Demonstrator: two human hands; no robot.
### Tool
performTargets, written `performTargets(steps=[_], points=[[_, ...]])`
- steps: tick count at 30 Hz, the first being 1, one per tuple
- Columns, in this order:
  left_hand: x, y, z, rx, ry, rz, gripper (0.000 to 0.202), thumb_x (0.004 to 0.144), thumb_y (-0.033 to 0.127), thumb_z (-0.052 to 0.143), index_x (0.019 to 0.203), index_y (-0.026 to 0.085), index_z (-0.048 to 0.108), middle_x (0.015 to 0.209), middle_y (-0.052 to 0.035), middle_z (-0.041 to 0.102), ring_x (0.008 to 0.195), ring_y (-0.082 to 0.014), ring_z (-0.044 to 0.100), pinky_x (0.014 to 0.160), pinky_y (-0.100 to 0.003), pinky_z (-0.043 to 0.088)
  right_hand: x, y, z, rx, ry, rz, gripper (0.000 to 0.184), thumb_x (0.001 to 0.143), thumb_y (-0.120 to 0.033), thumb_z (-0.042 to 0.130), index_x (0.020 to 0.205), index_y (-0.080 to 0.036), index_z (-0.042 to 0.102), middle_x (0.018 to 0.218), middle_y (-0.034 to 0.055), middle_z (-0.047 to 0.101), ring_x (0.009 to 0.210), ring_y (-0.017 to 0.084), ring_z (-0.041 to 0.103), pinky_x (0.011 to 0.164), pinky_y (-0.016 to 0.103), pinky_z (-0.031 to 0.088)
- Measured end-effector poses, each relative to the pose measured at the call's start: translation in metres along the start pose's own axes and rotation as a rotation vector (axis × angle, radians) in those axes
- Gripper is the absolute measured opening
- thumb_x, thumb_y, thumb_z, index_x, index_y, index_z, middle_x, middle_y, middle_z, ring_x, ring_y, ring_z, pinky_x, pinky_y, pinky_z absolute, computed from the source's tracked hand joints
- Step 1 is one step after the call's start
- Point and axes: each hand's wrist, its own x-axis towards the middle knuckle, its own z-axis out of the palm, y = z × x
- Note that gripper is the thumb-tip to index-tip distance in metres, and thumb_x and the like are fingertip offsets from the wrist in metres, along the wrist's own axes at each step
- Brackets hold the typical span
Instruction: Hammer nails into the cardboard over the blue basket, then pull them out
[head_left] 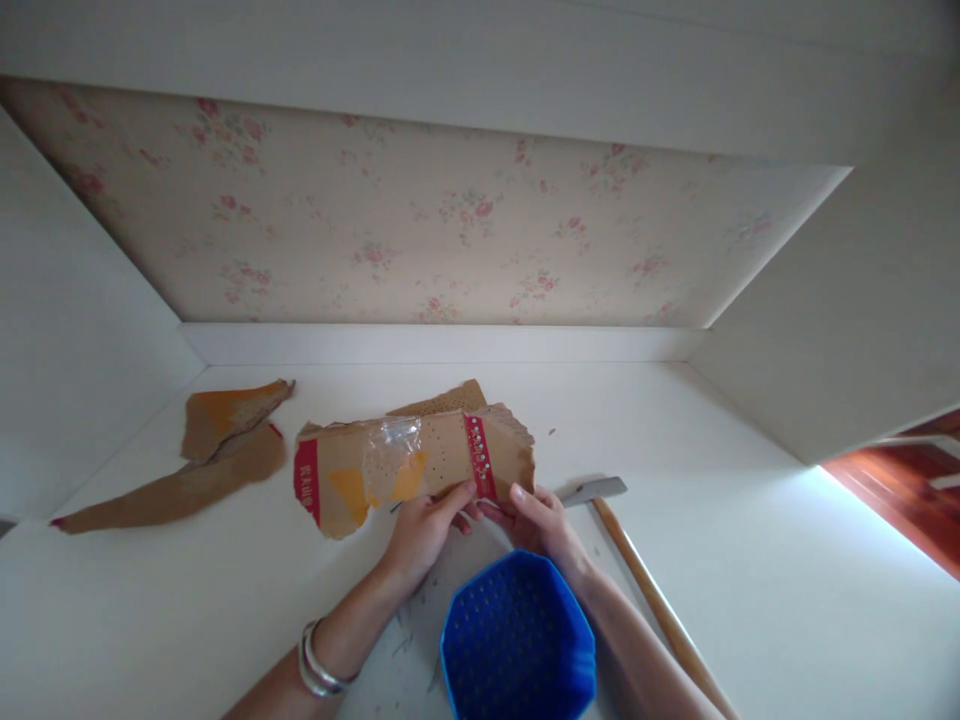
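Observation:
A torn piece of brown cardboard (442, 455) with red printed bands, yellow patches and clear tape is held up in front of me. Small shiny dots that look like nail heads line its right red band, and rows of little holes run beside it. My left hand (424, 530) pinches its lower edge near the middle, a silver bangle at the wrist. Further right, my right hand (544, 525) grips the same edge, thumb on the face. Just below both hands is a blue plastic basket (517, 640) with a perforated bottom. A hammer (649, 575) with a wooden handle lies beside my right forearm.
Torn cardboard scraps (232, 450) lie at the left of the white tabletop (750, 560). Another holed cardboard piece (442, 400) shows behind the held one. Small dark bits are scattered near the basket. White panels and a flowered wall (465, 220) enclose the surface.

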Motion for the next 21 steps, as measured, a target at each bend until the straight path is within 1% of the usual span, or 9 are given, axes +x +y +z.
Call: performTargets(steps=[3,5,8,12,17,21], points=[[-0.001,0.003,0.0,0.025,0.015,0.005,0.043,0.077,0.058,0.071,0.059,0.018,0.074,0.062,-0.0055,0.071,0.057,-0.0185,0.06,0.063,-0.029,0.046,-0.003,-0.003,0.006,-0.029,-0.05,-0.006,0.043,0.074,-0.039,0.089,0.105,-0.011,0.08,0.109,0.0141,0.081,0.097,0.03,0.075,0.098,0.046,0.054],[-0.002,0.005,0.0,0.033,0.017,0.007,0.043,0.077,0.057,0.071,0.056,0.019,0.072,0.06,-0.0049,0.07,0.057,-0.0188,0.059,0.063,-0.03,0.046,-0.005,-0.005,0.01,-0.043,-0.078,-0.004,0.043,0.073,-0.037,0.09,0.105,-0.011,0.08,0.109,0.0141,0.081,0.098,0.03,0.075,0.099,0.046,0.053],[-0.003,0.007,0.0,0.033,0.005,0.013,0.043,0.077,0.057,0.07,0.055,0.02,0.07,0.058,-0.0046,0.068,0.057,-0.0192,0.059,0.062,-0.03,0.046,-0.006,-0.008,0.014,-0.05,-0.09,0.001,0.038,0.076,-0.034,0.088,0.106,-0.012,0.079,0.106,0.0135,0.081,0.1,0.03,0.074,0.1,0.046,0.052],[-0.003,0.005,-0.001,0.031,-0.03,0.021,0.045,0.076,0.058,0.07,0.052,0.02,0.068,0.054,-0.0046,0.065,0.056,-0.0191,0.058,0.063,-0.03,0.046,-0.006,-0.008,0.012,-0.033,-0.086,0.009,0.036,0.081,-0.035,0.083,0.109,-0.013,0.077,0.105,0.0127,0.081,0.097,0.029,0.074,0.1,0.047,0.051],[-0.004,0.004,-0.002,0.045,-0.063,0.026,0.047,0.078,0.057,0.067,0.049,0.021,0.066,0.052,-0.0035,0.063,0.056,-0.0184,0.057,0.065,-0.03,0.046,-0.007,-0.005,0.008,-0.026,-0.086,0.024,0.031,0.083,-0.031,0.082,0.108,-0.013,0.078,0.107,0.0122,0.08,0.095,0.028,0.074,0.101,0.048,0.05],[-0.004,0.007,0.0,0.063,-0.069,0.023,0.048,0.077,0.061,0.067,0.051,0.021,0.069,0.055,-0.0045,0.066,0.057,-0.0189,0.058,0.063,-0.03,0.046,-0.006,-0.003,0.008,-0.033,-0.087,0.026,0.039,0.079,-0.033,0.085,0.112,-0.013,0.076,0.111,0.0125,0.079,0.102,0.029,0.072,0.101,0.047,0.05]])
